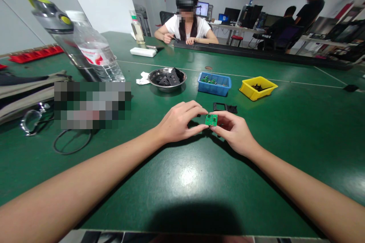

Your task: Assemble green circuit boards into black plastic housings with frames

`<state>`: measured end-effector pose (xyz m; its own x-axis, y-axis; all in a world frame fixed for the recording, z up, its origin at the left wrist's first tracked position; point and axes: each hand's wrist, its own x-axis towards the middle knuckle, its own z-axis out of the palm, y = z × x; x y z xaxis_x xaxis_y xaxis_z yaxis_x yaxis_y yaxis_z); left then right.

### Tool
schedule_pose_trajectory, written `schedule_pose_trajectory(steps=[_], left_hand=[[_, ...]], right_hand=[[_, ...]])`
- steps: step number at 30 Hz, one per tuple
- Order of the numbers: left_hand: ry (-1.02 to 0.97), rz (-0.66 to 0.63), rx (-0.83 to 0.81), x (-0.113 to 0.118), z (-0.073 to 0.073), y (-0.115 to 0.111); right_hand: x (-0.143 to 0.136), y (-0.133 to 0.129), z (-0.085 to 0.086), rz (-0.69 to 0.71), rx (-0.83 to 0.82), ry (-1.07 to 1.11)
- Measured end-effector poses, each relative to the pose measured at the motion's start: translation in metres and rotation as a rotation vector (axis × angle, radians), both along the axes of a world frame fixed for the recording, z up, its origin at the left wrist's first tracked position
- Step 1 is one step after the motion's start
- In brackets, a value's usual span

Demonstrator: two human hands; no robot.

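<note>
Between both hands, a small green circuit board [211, 120] is held just above the table. My left hand [182, 121] pinches its left edge with thumb and fingertips. On the opposite side, my right hand [235, 131] grips the right edge, its other fingers curled behind. Just beyond the board lies a black plastic frame [225, 107] on the green table [188, 182]. Some small dark bits show beside and under the fingers, too hidden to name.
Farther back stand a steel bowl [167, 88] of black plastic parts, a blue bin [214, 89] with green boards and a yellow bin [253, 94] with dark pieces. Bottles [97, 53], a cable [71, 152] and a bag [28, 95] occupy the left. A person [188, 26] sits opposite.
</note>
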<state>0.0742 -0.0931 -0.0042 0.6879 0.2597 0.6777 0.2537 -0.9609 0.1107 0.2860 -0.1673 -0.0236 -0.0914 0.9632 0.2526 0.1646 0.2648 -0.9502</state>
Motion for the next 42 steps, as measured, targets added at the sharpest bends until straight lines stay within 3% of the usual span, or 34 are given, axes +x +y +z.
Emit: schedule_pose_trajectory(steps=[42], left_hand=[[0.015, 0.024, -0.056, -0.0009, 0.0004, -0.0018]], right_hand=[[0.0005, -0.0043, 0.0029, -0.038, 0.034, -0.064]])
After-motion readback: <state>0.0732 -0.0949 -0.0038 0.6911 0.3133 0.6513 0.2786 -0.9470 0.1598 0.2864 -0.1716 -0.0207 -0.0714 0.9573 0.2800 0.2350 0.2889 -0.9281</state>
